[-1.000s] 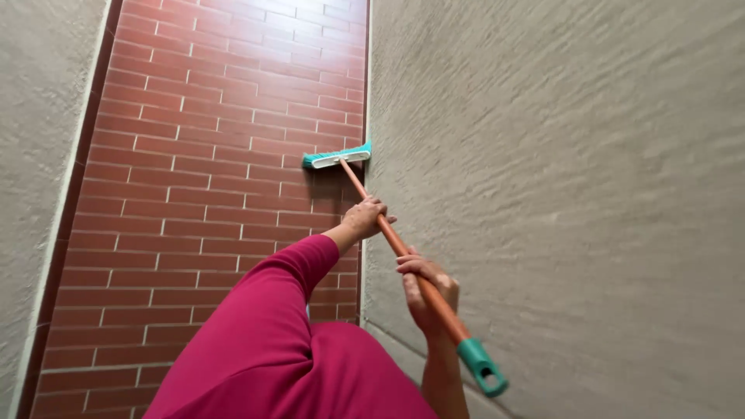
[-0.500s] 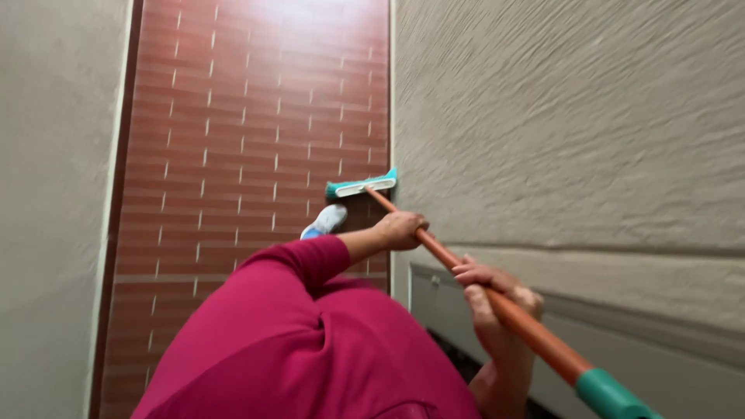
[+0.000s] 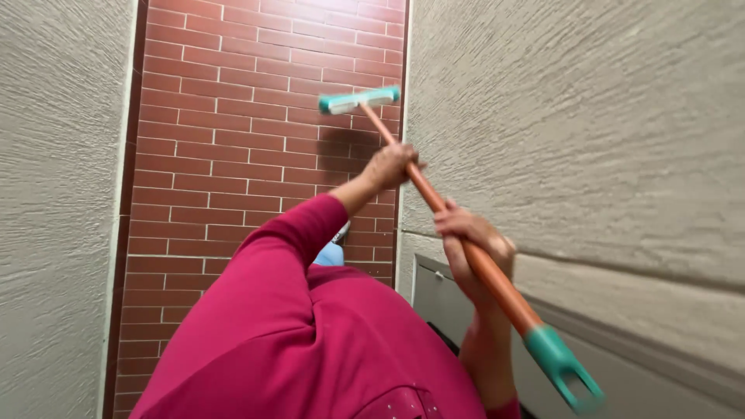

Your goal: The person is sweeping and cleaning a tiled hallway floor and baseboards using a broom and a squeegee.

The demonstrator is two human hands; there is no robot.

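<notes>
The broom (image 3: 434,198) lies on a long slant across the right half of the view. Its teal-and-white head (image 3: 358,99) sits far off on the red brick-pattern floor (image 3: 209,155), just beside the foot of the right wall, and its orange handle (image 3: 497,283) runs from there back toward the near right, ending in a teal cap (image 3: 565,369) with a hanging hole. So the long axis goes far-left to near-right, with the head well ahead of both hands.

The left hand (image 3: 390,165) is the nearer of the two to the head: its grip is wrapped around the upper part of the handle, fingers curled over it, at the end of a magenta sleeve (image 3: 287,240). The right hand (image 3: 469,244) holds the handle lower down, closer to the teal cap, its fingers closed around the orange shaft. Between the two hands a short stretch of handle shows bare.

Below the left forearm a bit of light blue shoe (image 3: 330,252) peeks out on the floor. A rough grey textured wall (image 3: 574,132) rises on the right, with a pale panel (image 3: 438,291) set at its base near the right hand, and a similar rough wall (image 3: 54,194) closes the corridor on the left.
</notes>
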